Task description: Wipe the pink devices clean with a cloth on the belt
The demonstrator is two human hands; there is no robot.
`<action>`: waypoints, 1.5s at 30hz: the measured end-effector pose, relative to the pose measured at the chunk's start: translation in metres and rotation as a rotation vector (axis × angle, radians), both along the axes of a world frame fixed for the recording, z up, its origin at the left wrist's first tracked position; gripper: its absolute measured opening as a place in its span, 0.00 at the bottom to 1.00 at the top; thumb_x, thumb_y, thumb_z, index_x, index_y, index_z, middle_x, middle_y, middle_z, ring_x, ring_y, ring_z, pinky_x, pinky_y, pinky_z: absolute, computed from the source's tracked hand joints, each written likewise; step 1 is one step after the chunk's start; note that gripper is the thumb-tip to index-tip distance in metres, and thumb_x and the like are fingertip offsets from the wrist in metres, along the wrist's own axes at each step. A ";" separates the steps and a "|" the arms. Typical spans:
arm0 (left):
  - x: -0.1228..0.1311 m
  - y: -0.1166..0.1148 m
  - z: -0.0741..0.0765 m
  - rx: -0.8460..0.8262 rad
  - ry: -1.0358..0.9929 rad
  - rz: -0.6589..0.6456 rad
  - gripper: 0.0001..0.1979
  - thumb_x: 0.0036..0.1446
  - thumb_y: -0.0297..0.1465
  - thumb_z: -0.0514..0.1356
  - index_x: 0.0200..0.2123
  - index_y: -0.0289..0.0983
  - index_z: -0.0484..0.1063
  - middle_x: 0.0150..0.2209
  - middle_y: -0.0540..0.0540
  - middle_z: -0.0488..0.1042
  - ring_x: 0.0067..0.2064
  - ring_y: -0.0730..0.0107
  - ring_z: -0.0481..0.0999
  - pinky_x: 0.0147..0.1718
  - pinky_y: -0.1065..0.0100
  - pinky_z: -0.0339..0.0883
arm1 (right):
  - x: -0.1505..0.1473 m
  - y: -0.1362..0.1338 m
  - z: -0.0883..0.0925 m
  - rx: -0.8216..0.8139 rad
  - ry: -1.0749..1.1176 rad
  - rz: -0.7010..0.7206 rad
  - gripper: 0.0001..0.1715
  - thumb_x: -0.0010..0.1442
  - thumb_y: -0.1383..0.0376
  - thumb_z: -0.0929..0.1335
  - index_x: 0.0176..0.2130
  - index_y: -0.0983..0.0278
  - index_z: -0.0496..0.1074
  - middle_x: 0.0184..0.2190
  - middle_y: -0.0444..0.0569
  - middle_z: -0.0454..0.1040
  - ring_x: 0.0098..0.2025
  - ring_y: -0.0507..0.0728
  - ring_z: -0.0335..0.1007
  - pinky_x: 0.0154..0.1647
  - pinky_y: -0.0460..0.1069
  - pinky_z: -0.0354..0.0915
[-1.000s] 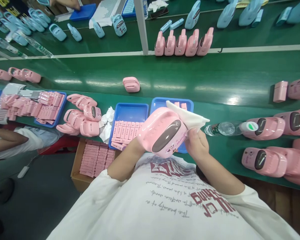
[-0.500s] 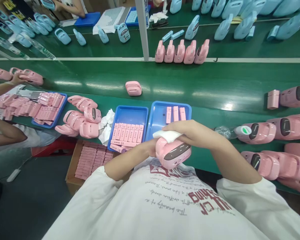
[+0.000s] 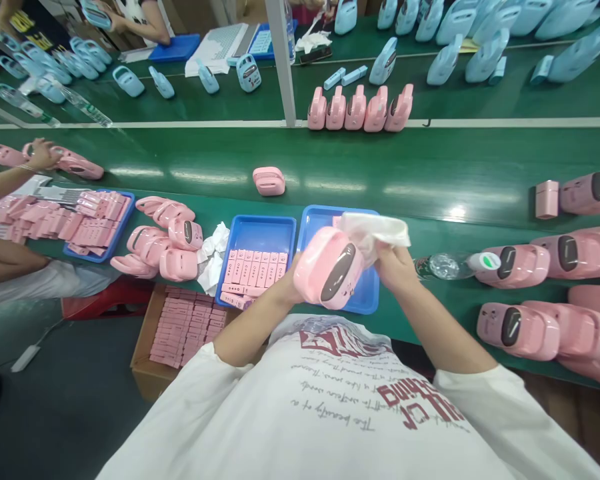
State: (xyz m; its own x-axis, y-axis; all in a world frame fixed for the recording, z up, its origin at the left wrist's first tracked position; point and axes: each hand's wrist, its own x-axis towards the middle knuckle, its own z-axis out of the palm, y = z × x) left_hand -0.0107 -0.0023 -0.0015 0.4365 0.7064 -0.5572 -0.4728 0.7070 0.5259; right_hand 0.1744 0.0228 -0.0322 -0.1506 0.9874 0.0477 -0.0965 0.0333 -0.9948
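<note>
A pink plastic housing with a dark glossy oval window point(image 3: 329, 268) is held up in front of my chest. My left hand point(image 3: 296, 283) grips it from the left side, its fingers mostly hidden behind the housing. Closed on a white cloth point(image 3: 380, 229), my right hand point(image 3: 394, 265) is at the housing's right, and the cloth reaches the upper right of the housing. Beneath them lies a blue tray point(image 3: 371, 293), partly covered by the housing and cloth. Left of it, another blue tray point(image 3: 260, 233) holds several small pink parts point(image 3: 253, 267).
Pink housings point(image 3: 520, 330) stand at right beside a lying bottle point(image 3: 445, 265). More housings point(image 3: 173, 233) and crumpled cloth point(image 3: 214, 257) sit left. A single pink piece point(image 3: 269, 181) lies on the green belt. A carton point(image 3: 153, 360) holds pink parts. A co-worker's hand point(image 3: 44, 155) touches housings.
The housing has tilted and moved slightly up and left. My right hand has drawn the cloth off its top toward the right. At far left, the co-worker's hand has shifted slightly.
</note>
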 end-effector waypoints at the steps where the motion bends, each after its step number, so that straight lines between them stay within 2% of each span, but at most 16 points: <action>1: -0.002 0.001 0.004 0.007 -0.031 0.042 0.20 0.47 0.43 0.63 0.38 0.34 0.76 0.35 0.40 0.78 0.36 0.52 0.77 0.36 0.51 0.71 | -0.005 -0.004 -0.006 -0.076 0.128 -0.134 0.32 0.55 0.39 0.64 0.45 0.58 0.74 0.45 0.50 0.77 0.48 0.62 0.74 0.48 0.56 0.70; 4: -0.005 0.003 0.006 0.093 -0.043 0.193 0.17 0.46 0.43 0.63 0.37 0.37 0.75 0.34 0.45 0.78 0.39 0.56 0.77 0.40 0.55 0.71 | -0.019 -0.018 -0.016 -0.197 0.322 -0.318 0.34 0.50 0.39 0.67 0.46 0.58 0.72 0.46 0.51 0.76 0.55 0.63 0.69 0.55 0.58 0.67; 8: -0.007 0.005 -0.001 0.210 0.006 0.258 0.16 0.40 0.42 0.66 0.29 0.37 0.72 0.31 0.46 0.77 0.46 0.53 0.76 0.46 0.58 0.69 | -0.026 -0.043 -0.025 -0.196 0.247 -0.293 0.34 0.48 0.40 0.70 0.47 0.58 0.72 0.47 0.52 0.76 0.59 0.64 0.65 0.62 0.62 0.60; 11: -0.008 0.008 0.002 0.177 0.033 0.269 0.18 0.41 0.44 0.66 0.31 0.37 0.72 0.30 0.46 0.76 0.43 0.57 0.76 0.45 0.59 0.68 | -0.024 -0.051 -0.029 -0.140 0.182 -0.256 0.33 0.48 0.41 0.70 0.47 0.56 0.72 0.48 0.51 0.75 0.60 0.65 0.63 0.63 0.62 0.58; 13: -0.009 0.010 0.005 0.117 -0.013 0.163 0.24 0.41 0.50 0.65 0.36 0.37 0.74 0.31 0.46 0.76 0.39 0.57 0.76 0.42 0.58 0.68 | -0.020 -0.044 -0.027 -0.127 0.162 -0.270 0.33 0.49 0.41 0.70 0.48 0.56 0.72 0.48 0.50 0.75 0.61 0.64 0.62 0.62 0.61 0.59; 15: -0.010 0.011 0.007 0.025 -0.106 -0.082 0.35 0.39 0.59 0.61 0.41 0.37 0.74 0.33 0.42 0.77 0.37 0.53 0.76 0.38 0.54 0.68 | -0.014 -0.028 -0.019 -0.171 0.176 -0.228 0.33 0.50 0.41 0.69 0.48 0.56 0.71 0.48 0.50 0.75 0.60 0.63 0.63 0.59 0.60 0.63; 18: -0.006 0.011 0.002 -0.118 -0.206 -0.435 0.50 0.36 0.69 0.50 0.46 0.33 0.73 0.34 0.36 0.77 0.36 0.46 0.76 0.34 0.49 0.68 | -0.008 -0.004 0.000 -0.295 0.255 0.059 0.33 0.48 0.39 0.69 0.44 0.59 0.73 0.43 0.51 0.77 0.53 0.64 0.70 0.46 0.56 0.70; 21: 0.001 0.012 -0.008 -0.141 -0.266 -0.522 0.48 0.45 0.66 0.46 0.52 0.33 0.70 0.37 0.35 0.77 0.38 0.48 0.77 0.35 0.50 0.68 | -0.009 0.008 0.019 -0.368 0.289 0.322 0.30 0.44 0.43 0.73 0.39 0.61 0.75 0.36 0.51 0.78 0.42 0.63 0.75 0.36 0.53 0.71; 25: 0.005 0.014 -0.018 -0.174 -0.291 -0.605 0.39 0.52 0.58 0.49 0.55 0.33 0.67 0.40 0.34 0.77 0.32 0.54 0.77 0.28 0.58 0.69 | -0.019 0.014 0.029 -0.527 0.273 0.264 0.17 0.43 0.55 0.74 0.31 0.64 0.75 0.28 0.48 0.78 0.31 0.57 0.74 0.33 0.50 0.69; 27: 0.001 0.015 -0.021 -0.167 -0.207 -0.526 0.37 0.53 0.57 0.50 0.53 0.34 0.68 0.40 0.35 0.78 0.33 0.53 0.78 0.26 0.60 0.69 | -0.022 0.018 0.026 -0.603 0.321 0.162 0.15 0.42 0.58 0.72 0.32 0.64 0.75 0.28 0.47 0.78 0.31 0.57 0.74 0.34 0.50 0.69; 31: -0.008 0.009 -0.024 0.063 0.138 -0.069 0.33 0.54 0.57 0.50 0.51 0.39 0.69 0.46 0.39 0.76 0.43 0.54 0.76 0.33 0.61 0.72 | -0.020 0.027 0.008 -0.651 0.387 -0.011 0.19 0.40 0.61 0.70 0.36 0.61 0.74 0.28 0.43 0.77 0.32 0.57 0.74 0.37 0.51 0.70; 33: -0.008 0.006 -0.022 0.183 0.283 0.055 0.32 0.52 0.56 0.55 0.51 0.40 0.69 0.51 0.41 0.73 0.48 0.57 0.74 0.36 0.63 0.71 | -0.017 0.029 -0.001 -0.662 0.354 -0.064 0.18 0.41 0.60 0.70 0.35 0.61 0.74 0.27 0.44 0.77 0.33 0.58 0.75 0.37 0.53 0.70; 36: -0.004 0.005 -0.019 0.299 0.394 0.082 0.34 0.41 0.43 0.70 0.51 0.40 0.68 0.51 0.43 0.72 0.50 0.60 0.72 0.43 0.65 0.69 | -0.016 0.030 -0.007 -0.641 0.319 -0.075 0.18 0.43 0.57 0.71 0.35 0.62 0.74 0.30 0.47 0.78 0.36 0.61 0.75 0.38 0.54 0.71; 39: -0.004 0.008 -0.022 0.318 0.377 0.131 0.35 0.32 0.32 0.74 0.48 0.38 0.69 0.45 0.45 0.75 0.47 0.64 0.73 0.45 0.66 0.68 | -0.017 0.028 -0.002 -0.591 0.349 -0.037 0.24 0.46 0.49 0.71 0.38 0.62 0.74 0.35 0.49 0.79 0.42 0.62 0.75 0.42 0.56 0.71; 42: -0.009 0.009 -0.030 0.200 0.200 0.098 0.31 0.34 0.39 0.71 0.45 0.37 0.70 0.41 0.44 0.76 0.39 0.61 0.76 0.35 0.63 0.71 | -0.018 0.021 0.012 -0.521 0.407 0.034 0.30 0.49 0.43 0.68 0.41 0.63 0.74 0.41 0.52 0.78 0.50 0.64 0.72 0.48 0.58 0.70; 45: -0.014 0.008 -0.039 0.097 0.037 0.065 0.35 0.32 0.46 0.68 0.45 0.36 0.71 0.38 0.43 0.77 0.34 0.59 0.76 0.27 0.63 0.70 | -0.019 0.013 0.027 -0.460 0.467 0.116 0.30 0.52 0.44 0.67 0.45 0.62 0.73 0.48 0.52 0.76 0.55 0.64 0.69 0.55 0.59 0.67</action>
State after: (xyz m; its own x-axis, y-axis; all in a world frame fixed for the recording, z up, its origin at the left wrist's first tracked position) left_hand -0.0242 0.0057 -0.0402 0.3688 0.7837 -0.4999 -0.4949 0.6207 0.6080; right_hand 0.1558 0.0354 -0.0048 -0.3224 0.9014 -0.2891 -0.4980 -0.4212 -0.7580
